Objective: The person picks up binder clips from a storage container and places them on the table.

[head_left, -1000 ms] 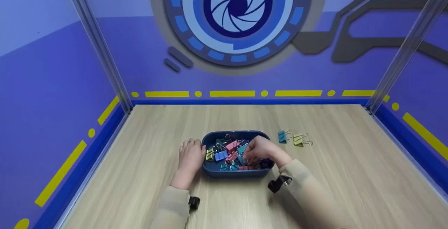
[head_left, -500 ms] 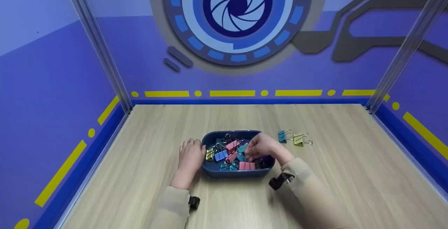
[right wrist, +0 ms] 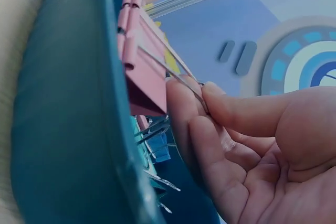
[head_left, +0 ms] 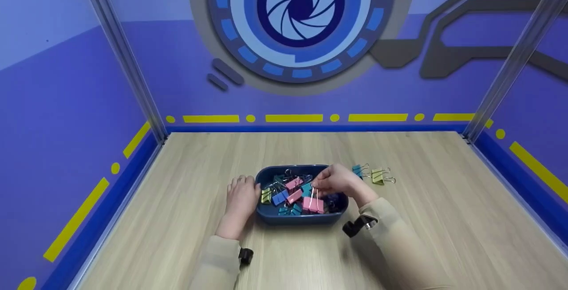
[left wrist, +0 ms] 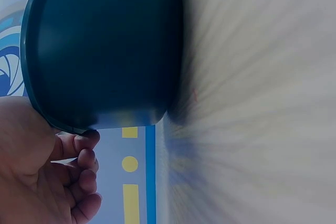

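Observation:
A dark blue tray (head_left: 293, 219) sits mid-table, filled with several coloured binder clips. My right hand (head_left: 333, 182) is over the tray's right half and pinches the wire handles of a pink binder clip (head_left: 313, 205), which hangs just above the pile. In the right wrist view thumb and forefinger hold the wire handles, and the pink binder clip (right wrist: 142, 61) is next to the tray (right wrist: 68, 129) wall. My left hand (head_left: 242, 197) lies on the table with its fingers against the tray's left end; the left wrist view shows the fingers (left wrist: 84, 145) curled at the tray (left wrist: 105, 51) rim.
A teal binder clip (head_left: 358, 171) and a yellow-green binder clip (head_left: 380, 176) lie on the wooden table (head_left: 399, 237) just right of the tray. Blue walls with yellow dashes and slanted metal posts (head_left: 128, 64) enclose the table on three sides.
My right hand has risen from the front right of the pile and lifted a pink clip by its wire handles. The left hand has stayed in place.

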`<state>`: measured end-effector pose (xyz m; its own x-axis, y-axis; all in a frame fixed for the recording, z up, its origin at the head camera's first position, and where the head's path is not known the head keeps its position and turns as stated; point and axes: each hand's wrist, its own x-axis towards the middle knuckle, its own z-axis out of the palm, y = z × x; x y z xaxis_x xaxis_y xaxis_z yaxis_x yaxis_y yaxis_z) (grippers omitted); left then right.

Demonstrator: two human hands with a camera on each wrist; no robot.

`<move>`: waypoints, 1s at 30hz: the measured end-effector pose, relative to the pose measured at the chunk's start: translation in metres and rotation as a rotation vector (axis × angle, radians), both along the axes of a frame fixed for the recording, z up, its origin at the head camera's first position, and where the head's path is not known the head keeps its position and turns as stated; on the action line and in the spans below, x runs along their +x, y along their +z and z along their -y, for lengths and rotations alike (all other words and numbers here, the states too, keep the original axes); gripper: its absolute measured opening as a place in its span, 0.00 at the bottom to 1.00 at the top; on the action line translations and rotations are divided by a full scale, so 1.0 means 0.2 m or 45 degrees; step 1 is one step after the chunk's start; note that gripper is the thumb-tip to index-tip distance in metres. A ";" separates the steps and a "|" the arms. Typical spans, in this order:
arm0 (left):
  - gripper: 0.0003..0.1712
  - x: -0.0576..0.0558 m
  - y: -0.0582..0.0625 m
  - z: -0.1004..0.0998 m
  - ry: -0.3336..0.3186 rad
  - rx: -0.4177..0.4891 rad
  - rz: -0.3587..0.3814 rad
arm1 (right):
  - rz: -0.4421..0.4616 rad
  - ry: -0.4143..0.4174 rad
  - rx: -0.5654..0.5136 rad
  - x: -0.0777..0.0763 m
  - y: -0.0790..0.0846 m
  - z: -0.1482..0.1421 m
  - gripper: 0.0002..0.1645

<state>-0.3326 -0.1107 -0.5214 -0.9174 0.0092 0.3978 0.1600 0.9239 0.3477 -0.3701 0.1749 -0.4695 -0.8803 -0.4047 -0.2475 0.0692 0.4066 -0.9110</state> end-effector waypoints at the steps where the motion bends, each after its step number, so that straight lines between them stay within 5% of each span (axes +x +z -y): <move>1: 0.13 0.00 0.00 0.00 0.001 -0.002 0.001 | -0.001 -0.002 -0.012 0.00 0.00 0.00 0.10; 10: 0.14 -0.01 0.00 0.00 0.009 -0.005 0.028 | 0.064 -0.052 -0.120 0.01 0.06 -0.02 0.15; 19: 0.14 -0.01 -0.01 0.00 0.011 0.017 0.026 | 0.098 -0.099 -0.407 0.03 0.11 -0.09 0.17; 30: 0.13 -0.01 0.00 0.00 0.012 0.024 0.024 | 0.036 -0.307 -0.570 0.04 0.13 -0.32 0.09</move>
